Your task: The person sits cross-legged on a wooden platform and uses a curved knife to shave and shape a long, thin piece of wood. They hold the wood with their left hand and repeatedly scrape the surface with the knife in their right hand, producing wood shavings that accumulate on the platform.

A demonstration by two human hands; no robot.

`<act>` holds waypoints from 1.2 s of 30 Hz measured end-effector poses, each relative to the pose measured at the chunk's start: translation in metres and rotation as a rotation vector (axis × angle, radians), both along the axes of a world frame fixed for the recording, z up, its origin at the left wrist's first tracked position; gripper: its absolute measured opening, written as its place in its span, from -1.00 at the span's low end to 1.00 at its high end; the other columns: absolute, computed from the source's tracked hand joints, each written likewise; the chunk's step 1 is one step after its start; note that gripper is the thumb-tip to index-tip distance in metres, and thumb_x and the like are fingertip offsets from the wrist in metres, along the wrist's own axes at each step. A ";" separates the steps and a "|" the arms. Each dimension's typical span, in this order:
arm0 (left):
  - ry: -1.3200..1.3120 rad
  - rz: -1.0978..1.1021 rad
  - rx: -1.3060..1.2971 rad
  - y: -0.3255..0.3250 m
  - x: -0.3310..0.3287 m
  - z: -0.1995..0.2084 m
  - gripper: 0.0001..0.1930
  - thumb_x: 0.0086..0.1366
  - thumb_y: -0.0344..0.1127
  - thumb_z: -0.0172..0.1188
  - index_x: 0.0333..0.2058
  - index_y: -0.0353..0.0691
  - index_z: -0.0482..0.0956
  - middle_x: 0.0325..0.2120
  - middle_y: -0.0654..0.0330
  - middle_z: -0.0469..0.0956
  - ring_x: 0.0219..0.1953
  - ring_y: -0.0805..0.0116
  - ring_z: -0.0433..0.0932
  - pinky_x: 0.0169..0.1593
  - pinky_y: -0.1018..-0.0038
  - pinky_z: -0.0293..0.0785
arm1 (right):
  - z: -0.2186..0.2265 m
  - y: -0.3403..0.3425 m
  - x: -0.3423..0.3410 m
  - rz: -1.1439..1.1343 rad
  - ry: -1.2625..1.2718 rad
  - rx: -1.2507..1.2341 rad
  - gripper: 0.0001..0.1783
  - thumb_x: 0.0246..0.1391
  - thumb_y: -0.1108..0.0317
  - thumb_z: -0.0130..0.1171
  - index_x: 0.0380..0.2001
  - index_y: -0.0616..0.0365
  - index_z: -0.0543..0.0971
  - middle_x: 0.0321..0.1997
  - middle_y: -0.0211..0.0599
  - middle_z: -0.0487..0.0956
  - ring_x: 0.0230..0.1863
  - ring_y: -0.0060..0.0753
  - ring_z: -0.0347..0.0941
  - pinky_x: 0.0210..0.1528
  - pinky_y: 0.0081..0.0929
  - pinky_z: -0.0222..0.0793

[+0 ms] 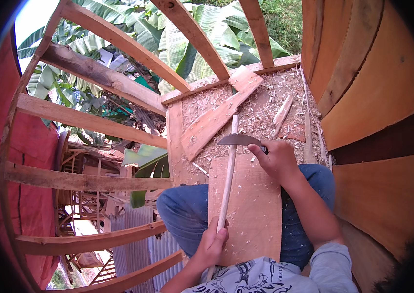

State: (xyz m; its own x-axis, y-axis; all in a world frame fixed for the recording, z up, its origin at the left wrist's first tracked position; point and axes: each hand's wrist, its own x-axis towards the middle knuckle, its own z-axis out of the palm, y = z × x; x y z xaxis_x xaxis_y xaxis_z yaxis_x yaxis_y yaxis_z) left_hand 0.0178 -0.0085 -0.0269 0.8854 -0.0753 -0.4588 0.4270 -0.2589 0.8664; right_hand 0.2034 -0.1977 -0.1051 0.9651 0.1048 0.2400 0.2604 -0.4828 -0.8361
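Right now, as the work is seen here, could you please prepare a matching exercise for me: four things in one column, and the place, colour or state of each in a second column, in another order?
Column one
1. curved knife
2. pale stick
3. flat board
4. big sheet

Column two
A. resting on the person's legs
B. red, at the far left of the view
C. held in the right hand
D. gripped by the left hand

Right pairs: 1-C, 2-D, 3-A, 4-B

Orange plank wall (382, 93) at right, shaving-strewn floor (269, 103), wooden slats (87, 177), daylit banana leaves (180, 46) beyond
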 end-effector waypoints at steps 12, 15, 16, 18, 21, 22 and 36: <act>-0.066 -0.041 0.077 0.000 -0.007 -0.004 -0.60 0.43 0.01 -0.16 -0.16 -0.29 0.25 -0.61 0.35 0.24 -0.68 0.66 0.16 -0.63 0.66 0.08 | 0.004 0.003 -0.010 0.115 -0.092 0.029 -0.37 0.10 -0.23 0.07 -0.63 0.18 0.58 -0.73 -0.10 0.46 -0.63 -0.01 0.47 -0.56 -0.21 0.35; -0.030 -0.015 0.085 0.000 -0.005 -0.001 -0.59 0.43 0.02 -0.17 -0.17 -0.29 0.25 -0.61 0.36 0.24 -0.69 0.66 0.16 -0.63 0.66 0.09 | 0.002 0.001 -0.004 0.119 -0.089 -0.023 -0.38 0.09 -0.22 0.09 -0.64 0.18 0.56 -0.72 -0.11 0.47 -0.64 -0.02 0.47 -0.56 -0.21 0.35; -0.014 -0.008 0.069 -0.001 -0.002 0.000 -0.58 0.42 0.03 -0.17 -0.17 -0.29 0.25 -0.61 0.36 0.24 -0.69 0.66 0.16 -0.63 0.66 0.09 | 0.001 -0.002 0.002 0.058 -0.010 -0.041 -0.38 0.08 -0.22 0.10 -0.66 0.18 0.54 -0.72 -0.12 0.47 -0.64 -0.03 0.47 -0.57 -0.22 0.35; -0.028 -0.016 0.064 -0.002 -0.001 0.001 -0.57 0.42 0.05 -0.16 -0.16 -0.29 0.25 -0.61 0.36 0.24 -0.69 0.66 0.16 -0.64 0.66 0.09 | 0.003 -0.002 0.002 -0.017 0.044 0.028 -0.38 0.08 -0.22 0.10 -0.68 0.17 0.51 -0.72 -0.13 0.47 -0.64 -0.04 0.47 -0.58 -0.24 0.35; -0.051 -0.046 0.063 -0.001 -0.008 -0.004 -0.55 0.42 0.07 -0.15 -0.15 -0.30 0.25 -0.61 0.36 0.23 -0.69 0.66 0.15 -0.65 0.66 0.07 | 0.004 -0.003 -0.010 0.195 -0.236 -0.022 -0.38 0.12 -0.17 0.08 -0.68 0.21 0.48 -0.76 -0.10 0.39 -0.67 -0.01 0.41 -0.60 -0.21 0.27; -0.037 -0.036 0.054 -0.001 -0.007 -0.003 -0.54 0.41 0.08 -0.15 -0.16 -0.30 0.25 -0.61 0.36 0.23 -0.69 0.67 0.15 -0.65 0.66 0.06 | -0.001 -0.002 -0.007 0.218 -0.254 -0.006 -0.38 0.14 -0.15 0.07 -0.66 0.23 0.49 -0.75 -0.10 0.39 -0.67 -0.02 0.42 -0.60 -0.25 0.26; -0.006 -0.031 -0.027 -0.004 0.000 0.004 -0.49 0.40 0.14 -0.19 -0.16 -0.31 0.23 -0.62 0.34 0.19 -0.70 0.66 0.11 -0.67 0.66 0.05 | -0.001 -0.004 0.002 0.039 -0.195 0.063 -0.43 0.09 -0.16 0.13 -0.66 0.16 0.50 -0.73 -0.15 0.44 -0.64 -0.09 0.48 -0.62 -0.30 0.32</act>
State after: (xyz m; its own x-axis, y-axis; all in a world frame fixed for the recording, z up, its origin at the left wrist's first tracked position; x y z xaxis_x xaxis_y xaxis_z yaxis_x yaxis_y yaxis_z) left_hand 0.0178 -0.0124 -0.0232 0.8851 -0.1152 -0.4509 0.4139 -0.2481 0.8759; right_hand 0.2056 -0.2021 -0.1059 0.8952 0.1200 0.4291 0.4377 -0.4172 -0.7964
